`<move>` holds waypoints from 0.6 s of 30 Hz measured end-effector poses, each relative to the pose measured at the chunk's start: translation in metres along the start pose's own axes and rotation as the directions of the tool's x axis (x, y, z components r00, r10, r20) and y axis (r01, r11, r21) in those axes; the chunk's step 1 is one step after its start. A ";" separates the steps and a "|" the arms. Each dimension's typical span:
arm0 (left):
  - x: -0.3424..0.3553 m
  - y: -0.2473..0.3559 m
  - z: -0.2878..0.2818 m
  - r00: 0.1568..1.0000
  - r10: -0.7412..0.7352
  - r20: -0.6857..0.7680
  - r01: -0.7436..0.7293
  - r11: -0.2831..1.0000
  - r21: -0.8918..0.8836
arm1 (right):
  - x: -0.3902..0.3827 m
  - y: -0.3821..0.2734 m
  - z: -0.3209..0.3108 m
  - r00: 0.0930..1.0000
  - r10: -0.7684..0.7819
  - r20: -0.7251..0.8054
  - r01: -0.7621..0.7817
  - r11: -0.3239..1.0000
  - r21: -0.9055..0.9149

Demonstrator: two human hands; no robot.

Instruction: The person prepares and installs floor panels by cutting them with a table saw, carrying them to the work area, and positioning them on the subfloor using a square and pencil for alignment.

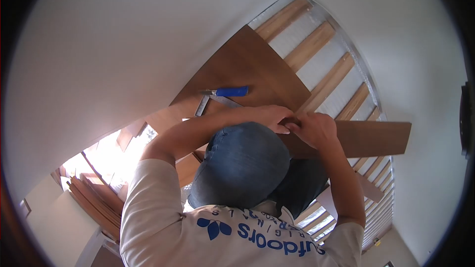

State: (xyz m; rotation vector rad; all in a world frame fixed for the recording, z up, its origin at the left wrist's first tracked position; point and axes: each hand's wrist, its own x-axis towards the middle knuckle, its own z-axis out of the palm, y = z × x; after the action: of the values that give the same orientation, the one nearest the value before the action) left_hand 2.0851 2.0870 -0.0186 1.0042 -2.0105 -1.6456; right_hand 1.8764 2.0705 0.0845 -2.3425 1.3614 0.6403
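Two-Handed Work on a Brown Board (373, 137)

Position of the board: it extends from the hands toward the right, in front of the person's bent knees. Its far end reaches past the wooden strips (311, 47), toward the pale wall (425, 69) on the right.

Right hand (319, 129): the grip is closed over the board near its left end, with the thumb pointing toward the other hand. Left hand (273, 117): the fingers are curled at the same end, just beside the right hand. Because the fingers overlap and the gap is dark, it cannot be told whether the left grip grasps the board itself or a small piece.

Items near the left hand: a tool with a blue handle (232, 91) lies on the brown floor panel (252, 66). Its metal end points left. A metal square (202, 105) lies just beside the tool.

Surroundings: the wooden strips run in spaced rows across a silvery sheet (321, 62), beside the floor panel. A metal edge strip (363, 64) follows the foot of the right wall. Lower left, a stack of brown boards (94, 200) lies near an area of strong glare. The nearer knee (242, 163) wears blue jeans.
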 end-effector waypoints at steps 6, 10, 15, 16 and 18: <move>0.034 -0.032 -0.096 0.718 0.007 -0.696 -0.121 0.986 -0.115 | -0.067 0.139 0.027 0.886 0.451 0.110 -0.450 0.892 -0.033; 0.031 -0.106 -0.127 0.471 -0.086 -0.878 0.171 0.985 -0.005 | -0.071 0.214 0.056 0.817 0.577 -0.014 -0.573 0.814 0.097; 0.091 -0.146 -0.095 0.710 0.189 -0.679 0.308 0.784 0.540 | 0.006 0.263 0.083 0.775 0.603 -0.190 -0.538 0.787 0.302; 0.106 -0.144 -0.093 0.734 0.174 -0.657 0.340 0.742 0.577 | 0.030 0.269 0.091 0.786 0.575 -0.229 -0.477 0.798 0.368; 0.120 -0.151 -0.088 0.772 0.044 -0.634 0.444 0.678 0.586 | 0.075 0.281 0.109 0.790 0.552 -0.266 -0.436 0.811 0.391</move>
State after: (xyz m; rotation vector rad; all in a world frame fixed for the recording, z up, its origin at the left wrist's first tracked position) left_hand 2.1069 1.9293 -0.1589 1.8152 -2.0881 -0.3821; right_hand 1.6401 1.9396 -0.0687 -1.9001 2.1222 0.0814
